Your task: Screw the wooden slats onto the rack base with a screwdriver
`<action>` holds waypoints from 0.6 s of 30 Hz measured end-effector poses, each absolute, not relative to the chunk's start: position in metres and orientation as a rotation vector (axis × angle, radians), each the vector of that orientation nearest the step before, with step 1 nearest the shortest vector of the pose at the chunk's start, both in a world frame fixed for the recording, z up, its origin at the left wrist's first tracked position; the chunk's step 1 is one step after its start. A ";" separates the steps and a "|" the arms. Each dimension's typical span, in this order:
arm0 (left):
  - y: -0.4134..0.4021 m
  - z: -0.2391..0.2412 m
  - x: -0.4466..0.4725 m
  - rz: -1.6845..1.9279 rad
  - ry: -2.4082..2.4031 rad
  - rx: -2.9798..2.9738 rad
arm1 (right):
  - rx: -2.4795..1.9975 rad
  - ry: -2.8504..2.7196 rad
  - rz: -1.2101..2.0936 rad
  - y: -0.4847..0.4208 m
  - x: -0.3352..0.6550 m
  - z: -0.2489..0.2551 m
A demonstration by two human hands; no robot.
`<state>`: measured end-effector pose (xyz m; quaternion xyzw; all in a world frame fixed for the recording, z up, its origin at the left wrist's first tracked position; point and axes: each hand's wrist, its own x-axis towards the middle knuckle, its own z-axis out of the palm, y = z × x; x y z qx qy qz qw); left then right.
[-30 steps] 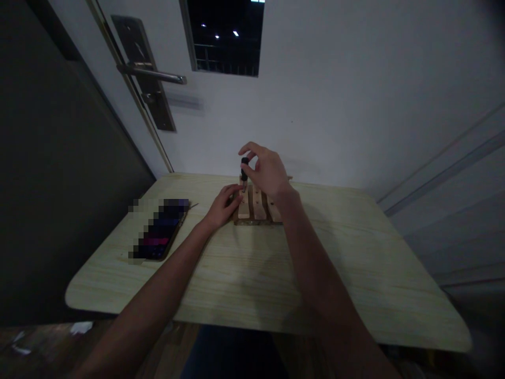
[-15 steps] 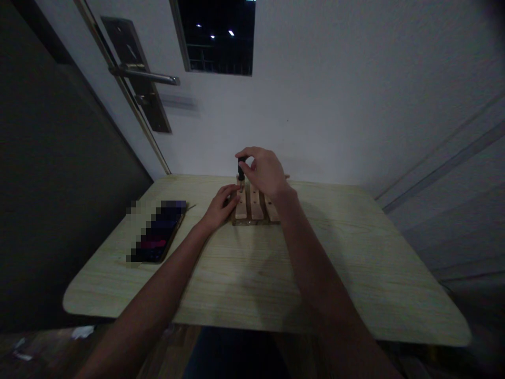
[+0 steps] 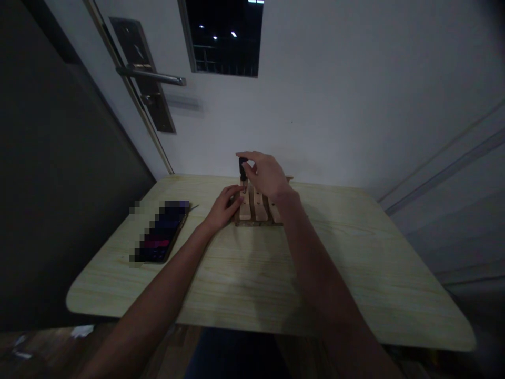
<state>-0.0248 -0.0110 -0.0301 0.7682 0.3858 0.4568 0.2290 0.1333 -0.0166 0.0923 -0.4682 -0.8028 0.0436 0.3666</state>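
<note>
A short dark-handled screwdriver (image 3: 243, 168) stands nearly upright in my right hand (image 3: 267, 173), the fingers curled around and over the handle. Its tip meets the left slat of a small wooden slatted piece (image 3: 260, 212), which lies on the table with several holes in its slats. My left hand (image 3: 221, 209) grips the piece at its left edge, with the thumb and a finger near the screwdriver's tip. My right hand and wrist hide the piece's back and right parts.
A phone (image 3: 164, 231), partly pixelated, lies on the left of the pale wood-grain table (image 3: 236, 284). A thin dark rod (image 3: 194, 207) shows beside it. Behind the table rises a white door with a metal lever handle (image 3: 158, 77) and a dark window (image 3: 224, 37).
The whole view has shifted slightly, so things appear a little farther right. Both hands keep nearly the same places on the screwdriver and the wooden piece.
</note>
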 end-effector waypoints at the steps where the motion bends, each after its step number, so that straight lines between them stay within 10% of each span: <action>1: -0.011 -0.030 -0.025 1.259 1.063 2.115 | -1.199 -2.067 0.122 -0.017 0.134 0.093; 18: -0.014 -0.026 -0.024 1.230 1.054 2.111 | -1.150 -2.033 0.108 -0.016 0.139 0.093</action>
